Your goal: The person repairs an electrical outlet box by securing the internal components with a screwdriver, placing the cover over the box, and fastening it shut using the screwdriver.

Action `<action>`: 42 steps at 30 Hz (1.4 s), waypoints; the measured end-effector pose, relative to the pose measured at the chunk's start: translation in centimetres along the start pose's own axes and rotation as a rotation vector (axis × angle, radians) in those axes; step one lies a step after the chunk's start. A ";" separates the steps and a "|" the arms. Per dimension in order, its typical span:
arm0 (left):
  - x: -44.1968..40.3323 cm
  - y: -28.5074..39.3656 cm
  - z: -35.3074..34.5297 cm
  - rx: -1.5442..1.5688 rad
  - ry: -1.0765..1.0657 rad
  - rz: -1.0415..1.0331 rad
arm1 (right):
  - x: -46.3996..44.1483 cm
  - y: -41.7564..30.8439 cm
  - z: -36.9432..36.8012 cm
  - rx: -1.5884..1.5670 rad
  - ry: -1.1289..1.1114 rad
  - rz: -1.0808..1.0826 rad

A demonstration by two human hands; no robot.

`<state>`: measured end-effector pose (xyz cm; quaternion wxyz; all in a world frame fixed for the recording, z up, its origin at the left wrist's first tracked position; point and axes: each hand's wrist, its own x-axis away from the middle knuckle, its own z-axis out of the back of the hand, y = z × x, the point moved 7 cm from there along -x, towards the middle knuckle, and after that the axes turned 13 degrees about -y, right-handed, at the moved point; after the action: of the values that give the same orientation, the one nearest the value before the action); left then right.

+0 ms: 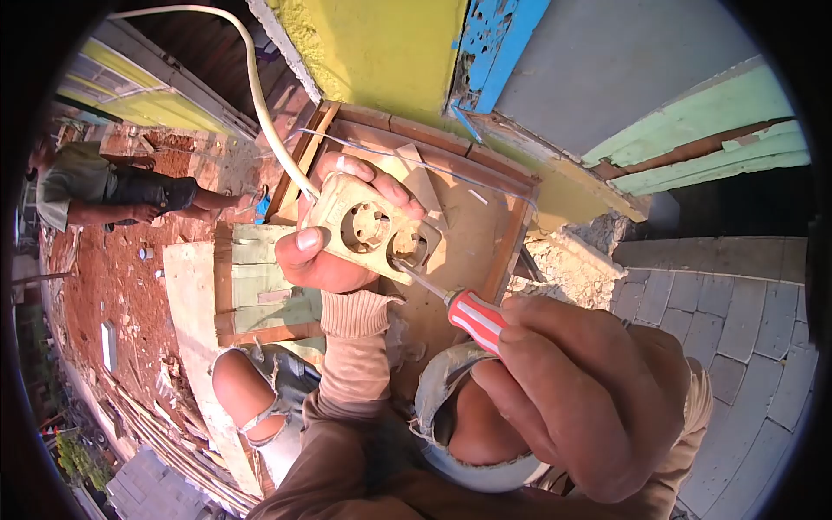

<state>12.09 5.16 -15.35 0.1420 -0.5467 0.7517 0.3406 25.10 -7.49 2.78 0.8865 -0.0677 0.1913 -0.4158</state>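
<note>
My left hand (325, 260) grips a cream two-outlet power socket (342, 199), thumb on the near side and fingers over the far edge. Its round openings face up, and a thick cream cable (270, 130) runs out of its left end. In my right hand (589, 381) is a screwdriver (475, 319) with a red and white handle. Its metal shaft points up and left, and the tip reaches into the right-hand opening of the socket. Whether the tip touches a screw is too small to tell.
Below the socket lies a wooden panel (472, 251) with a raised frame and a wood offcut (419, 186) on it. A thin bluish wire (364, 147) crosses the panel. At left, a person (113, 186) stands on reddish soil. Grey paving (737, 329) lies at right.
</note>
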 end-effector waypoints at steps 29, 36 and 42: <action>-0.2 0.4 -1.0 0.051 -0.008 -0.127 | 2.2 -0.7 1.5 0.349 0.226 -0.003; -0.1 0.5 -0.8 0.059 0.018 -0.125 | 1.1 -0.2 2.1 0.298 0.011 -0.063; 0.1 0.5 -0.6 0.065 0.027 -0.118 | 0.0 0.3 3.3 0.124 0.025 -0.033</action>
<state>11.70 4.81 -14.81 0.1694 -0.5896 0.7307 0.2995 26.63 -7.37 5.74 0.8796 -0.0104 0.1753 -0.4422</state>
